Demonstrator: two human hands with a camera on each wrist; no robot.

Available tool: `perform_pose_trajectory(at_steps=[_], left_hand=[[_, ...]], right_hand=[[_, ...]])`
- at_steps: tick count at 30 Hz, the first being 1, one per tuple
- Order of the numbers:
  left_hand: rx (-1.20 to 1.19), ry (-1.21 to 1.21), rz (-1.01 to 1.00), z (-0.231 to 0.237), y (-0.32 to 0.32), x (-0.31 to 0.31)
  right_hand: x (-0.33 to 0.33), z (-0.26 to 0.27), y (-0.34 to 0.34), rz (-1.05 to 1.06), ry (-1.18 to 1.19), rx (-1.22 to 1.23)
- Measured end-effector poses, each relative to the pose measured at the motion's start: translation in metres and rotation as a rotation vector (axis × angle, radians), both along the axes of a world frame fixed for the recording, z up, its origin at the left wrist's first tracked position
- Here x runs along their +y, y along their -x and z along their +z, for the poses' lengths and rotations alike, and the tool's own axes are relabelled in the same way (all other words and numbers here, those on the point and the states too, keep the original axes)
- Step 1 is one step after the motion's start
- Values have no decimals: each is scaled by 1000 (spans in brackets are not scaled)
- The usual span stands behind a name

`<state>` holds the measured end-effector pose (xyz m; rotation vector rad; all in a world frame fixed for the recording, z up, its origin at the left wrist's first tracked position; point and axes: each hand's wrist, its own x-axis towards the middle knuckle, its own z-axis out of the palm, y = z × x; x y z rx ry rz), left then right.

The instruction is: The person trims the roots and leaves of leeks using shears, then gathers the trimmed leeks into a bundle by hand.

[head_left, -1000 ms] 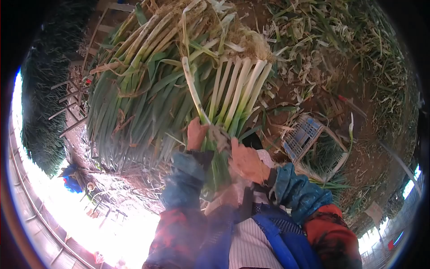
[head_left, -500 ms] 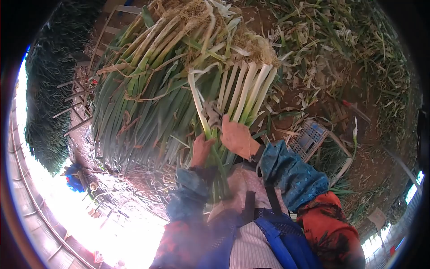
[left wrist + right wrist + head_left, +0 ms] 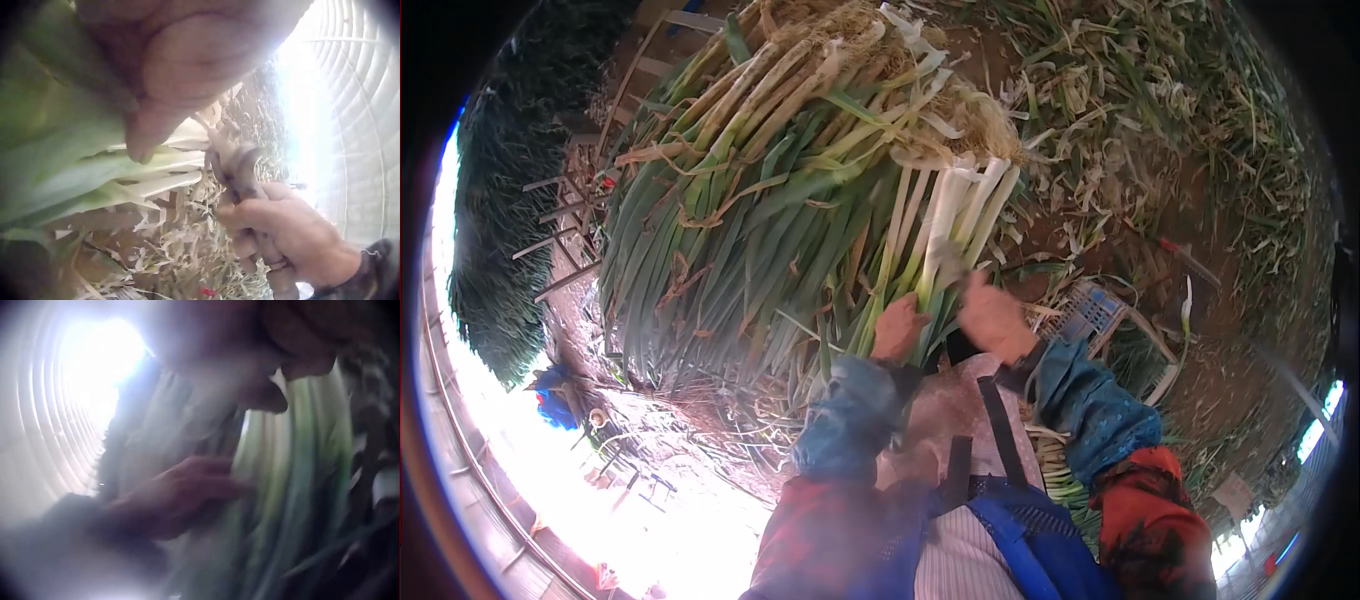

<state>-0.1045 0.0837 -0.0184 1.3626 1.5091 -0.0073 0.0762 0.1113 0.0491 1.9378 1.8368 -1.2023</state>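
Observation:
In the head view my left hand [image 3: 900, 328] holds a leek at its green part, beside a row of leeks [image 3: 918, 235] with bare white stalks. The left wrist view shows that left hand [image 3: 206, 53] close up, its thumb over the leek leaves [image 3: 69, 175]. Just to the right, my right hand [image 3: 997, 318] grips a dirty grey-brown cloth [image 3: 946, 262], blurred over the white stalks. The cloth [image 3: 240, 169] sticks out twisted from my curled right fingers in the left wrist view. My left hand [image 3: 181, 494] appears blurred in the right wrist view.
A big heap of untrimmed leeks [image 3: 740, 220] with roots lies to the left. Peeled leaf scraps [image 3: 1120, 120] cover the ground at the right. A blue-and-white plastic basket [image 3: 1090, 315] stands by my right sleeve. More leeks [image 3: 500, 240] are piled at the far left.
Both hands moved right with the leek, which now lies at the row of white stalks. The strip of skin hanging from its top is gone. The right hand keeps hold of the cloth.

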Motion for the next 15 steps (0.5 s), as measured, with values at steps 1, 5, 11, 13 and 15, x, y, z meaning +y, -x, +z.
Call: perform_pose_trajectory(at_steps=[1,5,11,13,15], left_hand=[[97,78,-89,6,-7,11],[85,-251,-67,-9,18,32],[492,-745,49,1,113,135],[370,-814,-21,13,113,166],[306,-869,-143,12,104,191]], right_hand=[[3,-12,-21,-24,-71,-35],[-11,-20,-10,11,-199,124],[36,-1,85,85,-178,375],[61,-28,86,-31,-205,372],[73,-46,64,-145,-273,305]])
